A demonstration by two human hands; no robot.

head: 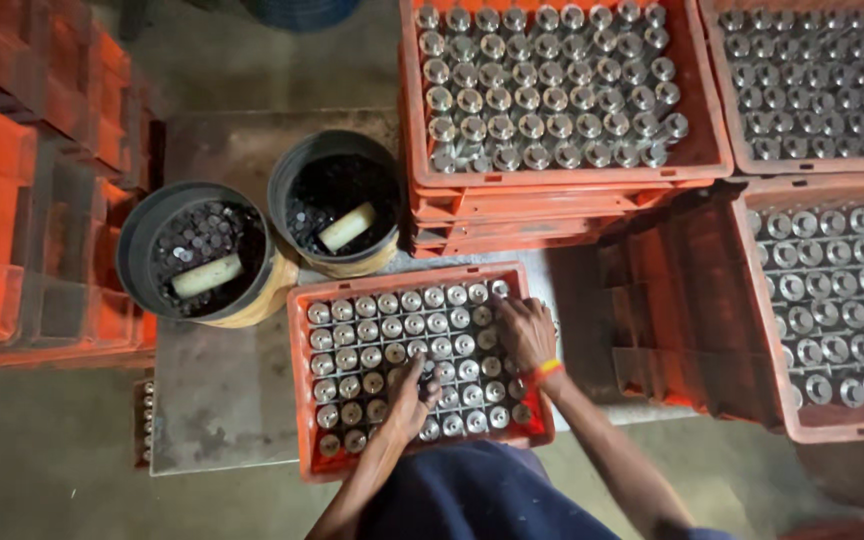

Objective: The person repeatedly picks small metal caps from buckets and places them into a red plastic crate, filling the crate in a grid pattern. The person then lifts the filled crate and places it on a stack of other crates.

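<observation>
Both my arms reach up from the bottom of the frame into the small orange crate at lower centre, which is packed with rows of upright round metal parts. My left hand lies palm-down over the parts in the crate's lower middle, fingers bent, tips pressing among them; whether it actually grips one I cannot tell. My right hand, an orange band at the wrist, sits at the crate's right side, fingers spread and curled over the top rows, touching parts, hold unclear. Just above left of the crate stand two dark buckets, each with small pieces and a pale cylinder. Bigger orange crates of parts fill the upper right.
</observation>
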